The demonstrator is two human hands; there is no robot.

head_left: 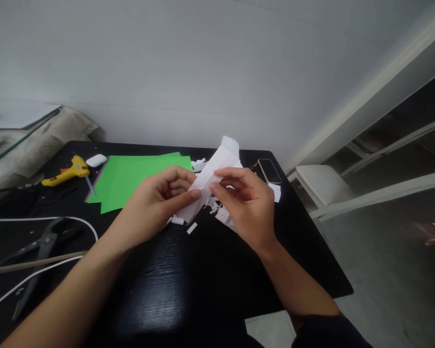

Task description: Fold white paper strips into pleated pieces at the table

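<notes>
Nearby, left of the white paper strip (217,163), saw a dark tool (48,244) too blurred to name, with a white cable (78,220) curving past it over the black table (210,275). Held the strip slantwise above the tabletop, pinching its near part between thumb and fingers of the left hand (159,200). Grasped it farther up with the right hand (250,205), thumb and forefinger closed on its edge, remaining fingers curled. Noticed paper scraps (192,228) scattered around and beneath the strip. Left of the strip and partly behind the left hand, had green sheets (130,176) lying overlapped. Well left of the strip, spotted a yellow glue gun (76,167), with a white case (96,160) just beside it. Right of the strip, found a phone (269,171) lying flat, and farther right a white chair (321,183). Beyond the strip, faced a pale wall (188,63).
</notes>
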